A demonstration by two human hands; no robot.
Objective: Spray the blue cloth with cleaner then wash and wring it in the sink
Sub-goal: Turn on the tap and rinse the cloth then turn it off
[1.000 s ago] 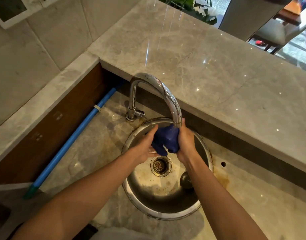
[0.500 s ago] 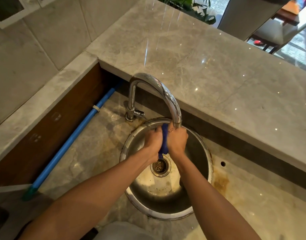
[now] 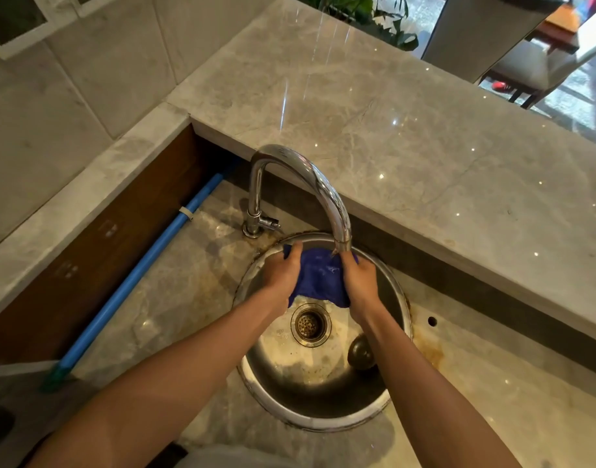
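Beside the round steel sink (image 3: 396, 292), both sides of the crumpled blue cloth (image 3: 318, 276) vanish inside the left hand (image 3: 283, 275) and right hand (image 3: 359, 282). The curved chrome tap (image 3: 318, 187) hides its spout mouth, so any water is unclear.

I read this as a bar or kitchenette wash station in a home or café. A round steel sink (image 3: 323, 393) with a chrome tap (image 3: 310, 184) sits in a low stained stone worktop (image 3: 175, 292), behind a raised polished counter (image 3: 408, 136). Tiled wall (image 3: 97, 62) at left; chairs (image 3: 533, 65) and a plant (image 3: 374, 18) beyond the counter.
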